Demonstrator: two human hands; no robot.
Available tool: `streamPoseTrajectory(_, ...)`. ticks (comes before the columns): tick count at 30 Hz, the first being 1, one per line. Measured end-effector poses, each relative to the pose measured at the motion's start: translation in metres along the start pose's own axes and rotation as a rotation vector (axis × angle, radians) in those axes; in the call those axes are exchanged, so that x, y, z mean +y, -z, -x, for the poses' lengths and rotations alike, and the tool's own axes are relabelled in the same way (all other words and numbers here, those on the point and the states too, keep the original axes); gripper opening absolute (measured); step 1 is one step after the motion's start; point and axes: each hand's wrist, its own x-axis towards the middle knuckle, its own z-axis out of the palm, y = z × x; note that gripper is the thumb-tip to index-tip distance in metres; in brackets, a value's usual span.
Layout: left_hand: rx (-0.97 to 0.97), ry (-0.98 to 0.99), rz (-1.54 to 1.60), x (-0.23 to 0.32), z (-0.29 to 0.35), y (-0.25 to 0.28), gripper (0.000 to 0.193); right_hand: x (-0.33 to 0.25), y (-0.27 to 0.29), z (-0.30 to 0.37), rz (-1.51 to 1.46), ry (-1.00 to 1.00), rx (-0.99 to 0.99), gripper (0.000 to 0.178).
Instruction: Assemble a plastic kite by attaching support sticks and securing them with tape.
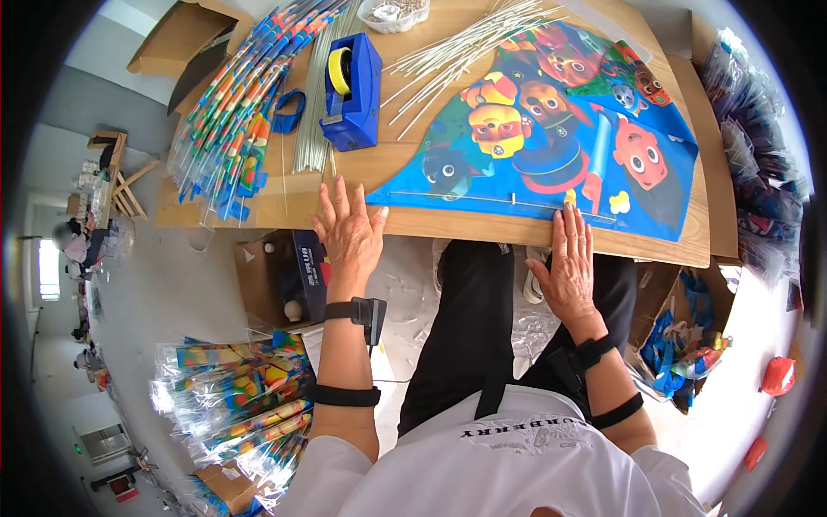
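Observation:
A kite sail with cartoon animal faces on blue lies flat on the wooden table. Along its near edge runs a thin pale rod, with a small white fitting partway along. My left hand is open at the table's front edge, fingers spread, just left of the sail's pointed corner. Its palm faces down and it holds nothing. My right hand lies open, its fingers straight and close together, fingertips on the sail's near edge by the rod. Whether the left fingertips press on the table, I cannot tell.
A blue tape dispenser with yellow tape stands beside long pale rods. More thin rods lie loose behind the sail. Wrapped kites are piled at the left, with more below. An open cardboard box sits right of my legs.

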Motion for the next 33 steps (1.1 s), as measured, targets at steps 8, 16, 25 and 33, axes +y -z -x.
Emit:
streamPoseTrajectory(8,-0.026,-0.164,0.05,0.02,0.01,0.002,0.055,0.0,0.002,0.0,0.024,0.019,-0.023,0.086)
streamPoseTrajectory(16,0.15,-0.033,0.291,-0.008,-0.02,-0.01,0.037,0.002,0.002,-0.001,-0.005,0.022,0.007,0.081)
streamPoseTrajectory(25,0.083,0.164,0.626,-0.013,-0.047,-0.023,0.005,0.005,0.009,-0.009,0.027,0.013,0.129,0.062)
streamPoseTrajectory(33,-0.065,0.353,0.976,-0.003,-0.059,-0.001,0.004,0.006,0.009,-0.019,0.023,0.03,0.172,0.053)
